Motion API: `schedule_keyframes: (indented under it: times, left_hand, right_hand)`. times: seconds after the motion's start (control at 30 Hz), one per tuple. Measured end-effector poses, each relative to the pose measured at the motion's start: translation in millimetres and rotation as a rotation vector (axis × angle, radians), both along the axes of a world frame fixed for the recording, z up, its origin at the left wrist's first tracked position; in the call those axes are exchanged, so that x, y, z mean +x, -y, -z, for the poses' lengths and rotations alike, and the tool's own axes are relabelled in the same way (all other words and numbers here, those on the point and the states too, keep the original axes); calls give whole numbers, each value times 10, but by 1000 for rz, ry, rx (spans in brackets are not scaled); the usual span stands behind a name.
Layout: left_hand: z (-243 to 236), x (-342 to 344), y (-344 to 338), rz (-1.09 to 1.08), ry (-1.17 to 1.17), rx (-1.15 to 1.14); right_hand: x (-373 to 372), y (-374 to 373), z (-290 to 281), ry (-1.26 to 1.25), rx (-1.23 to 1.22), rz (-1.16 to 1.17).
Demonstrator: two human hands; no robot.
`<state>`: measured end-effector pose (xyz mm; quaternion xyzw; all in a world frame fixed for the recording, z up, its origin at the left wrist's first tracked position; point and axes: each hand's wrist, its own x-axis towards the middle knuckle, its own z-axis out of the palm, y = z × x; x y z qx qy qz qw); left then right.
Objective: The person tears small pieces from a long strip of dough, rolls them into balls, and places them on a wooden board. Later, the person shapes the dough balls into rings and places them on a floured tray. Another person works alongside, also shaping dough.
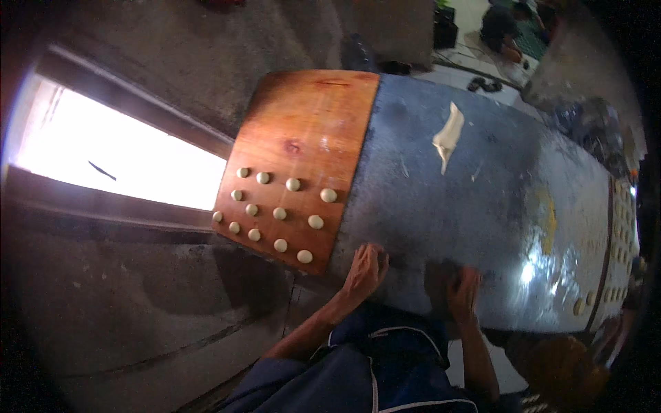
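Note:
My left hand (367,270) rests at the near edge of the grey tabletop (441,206), its fingers curled downward. Anything under those fingers is hidden. To its right, my right hand (465,289) is also closed, low over the same edge and in shadow; I cannot make out what it holds, if anything. Beyond both hands lies a long, uneven strip of pale dough (449,134). Several small round dough balls (279,213) sit in rows on the orange-brown wooden board (313,124) left of the grey surface. The nearest ball (304,257) is left of my left hand.
At the far right, a second board (617,241) carries more rows of dough pieces, with a few flattened pieces (579,305) beside it. A bright opening (124,148) is on the left. Another person (501,31) is low on the floor beyond, past dark sandals (485,85).

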<state>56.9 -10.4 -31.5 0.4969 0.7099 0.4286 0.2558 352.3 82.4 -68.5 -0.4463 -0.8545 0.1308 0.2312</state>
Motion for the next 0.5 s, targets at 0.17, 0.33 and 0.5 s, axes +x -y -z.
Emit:
schedule_keyframes:
  times: [0.17, 0.33, 0.5]
  left_hand:
    - [-172, -493, 234, 434, -358, 68]
    - [-779, -1082, 572, 298, -91, 96]
    - [-1005, -2605, 1117, -493, 336, 196]
  right_hand:
    - [510, 59, -110, 42, -333, 208]
    - [598, 103, -398, 50, -199, 52]
    - [-1433, -212, -1185, 87, -324, -188]
